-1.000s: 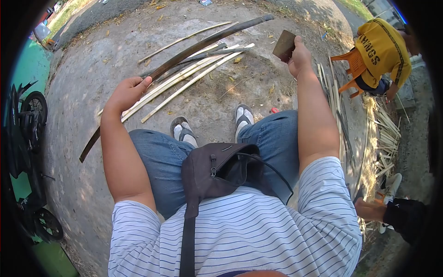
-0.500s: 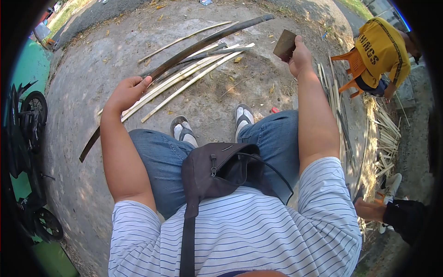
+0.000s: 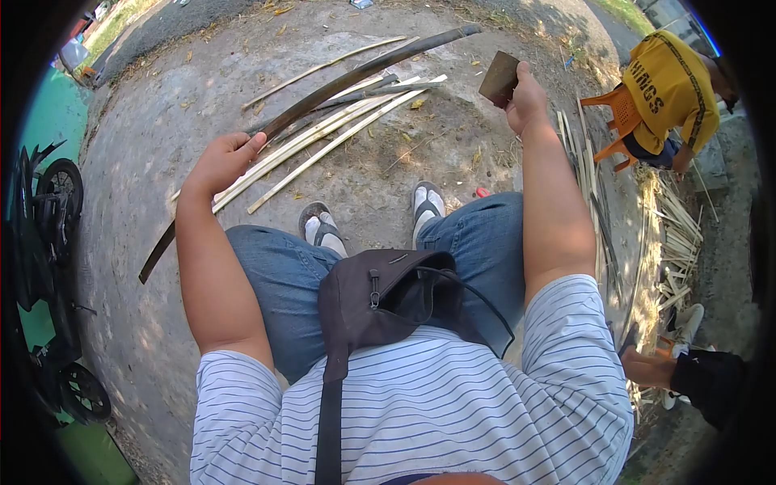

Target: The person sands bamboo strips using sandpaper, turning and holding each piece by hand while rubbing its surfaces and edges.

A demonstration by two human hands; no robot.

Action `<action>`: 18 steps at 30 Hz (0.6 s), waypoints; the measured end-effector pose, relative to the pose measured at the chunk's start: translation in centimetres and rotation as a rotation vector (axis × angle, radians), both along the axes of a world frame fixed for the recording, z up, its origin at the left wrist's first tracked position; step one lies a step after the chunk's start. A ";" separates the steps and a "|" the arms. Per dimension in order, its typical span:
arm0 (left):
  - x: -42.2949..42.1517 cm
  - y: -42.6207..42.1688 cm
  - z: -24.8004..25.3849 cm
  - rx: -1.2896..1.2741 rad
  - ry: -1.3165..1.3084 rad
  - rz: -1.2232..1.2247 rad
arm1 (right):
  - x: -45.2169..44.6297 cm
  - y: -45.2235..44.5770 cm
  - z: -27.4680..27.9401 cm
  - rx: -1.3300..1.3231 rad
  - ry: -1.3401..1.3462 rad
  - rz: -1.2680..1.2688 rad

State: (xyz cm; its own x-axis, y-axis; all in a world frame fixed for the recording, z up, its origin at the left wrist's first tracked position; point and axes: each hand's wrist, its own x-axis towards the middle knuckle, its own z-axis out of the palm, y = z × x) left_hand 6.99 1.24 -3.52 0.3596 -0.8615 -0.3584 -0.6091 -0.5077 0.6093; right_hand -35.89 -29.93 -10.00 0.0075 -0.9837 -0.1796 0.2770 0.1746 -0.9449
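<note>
My left hand is closed around a long, dark, slightly curved bamboo strip. One end of the strip slants up to the far right; the other comes out below my forearm at the left. My right hand is raised at the upper right, closed on a broad, rectangular brown blade like a cleaver's. Its handle is hidden in my fist. Blade and strip are apart, with a small gap at the strip's far end. Beneath the strip, several pale split bamboo strips lie on the ground.
A person in a yellow shirt sits on an orange chair at the right. Nearby lie more strips and a heap of short pale pieces. Another person's leg shows lower right. A motorbike stands left.
</note>
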 end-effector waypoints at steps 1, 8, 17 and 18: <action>-0.1 0.0 0.1 0.000 -0.004 0.002 | 0.0 0.1 0.0 -0.001 -0.001 -0.004; -0.4 0.1 0.5 0.005 -0.026 0.006 | 0.0 0.1 0.1 -0.005 0.000 0.009; -0.7 0.1 0.7 0.007 -0.012 0.009 | 0.2 0.5 0.4 -0.016 0.007 0.013; -0.7 0.1 0.8 0.010 -0.009 0.009 | 0.2 0.5 0.4 -0.015 0.011 0.009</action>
State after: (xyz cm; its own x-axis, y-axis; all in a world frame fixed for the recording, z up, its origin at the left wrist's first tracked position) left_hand 6.28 1.36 -2.76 0.3708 -0.8546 -0.3635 -0.6095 -0.5193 0.5990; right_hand -35.68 -29.42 -9.55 0.0149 -0.9862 -0.1648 0.2649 0.1629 -0.9504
